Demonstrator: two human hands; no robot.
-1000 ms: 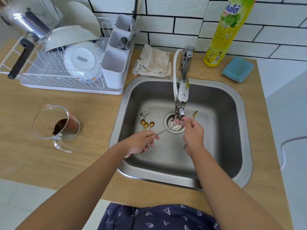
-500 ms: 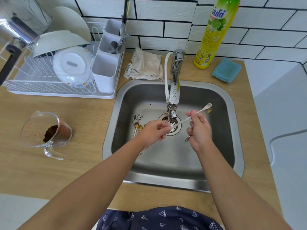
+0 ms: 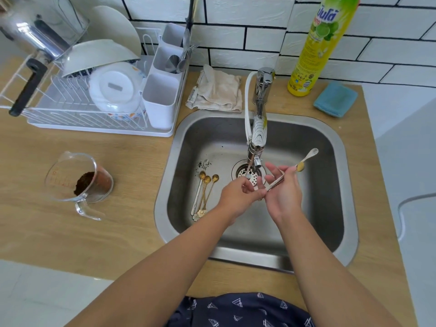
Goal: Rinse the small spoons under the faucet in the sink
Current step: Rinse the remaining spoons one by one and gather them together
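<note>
Right hand (image 3: 282, 197): fingers closed on two small spoons (image 3: 304, 161), bowls projecting past the fingertips. Left hand (image 3: 238, 193): loosely curled, empty, beneath faucet (image 3: 258, 135). Remaining spoons (image 3: 205, 185): sink (image 3: 306, 232) floor.

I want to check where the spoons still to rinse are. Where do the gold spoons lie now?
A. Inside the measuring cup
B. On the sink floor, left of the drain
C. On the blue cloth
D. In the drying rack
B: the gold spoons lie on the sink floor, left of the drain.
</note>
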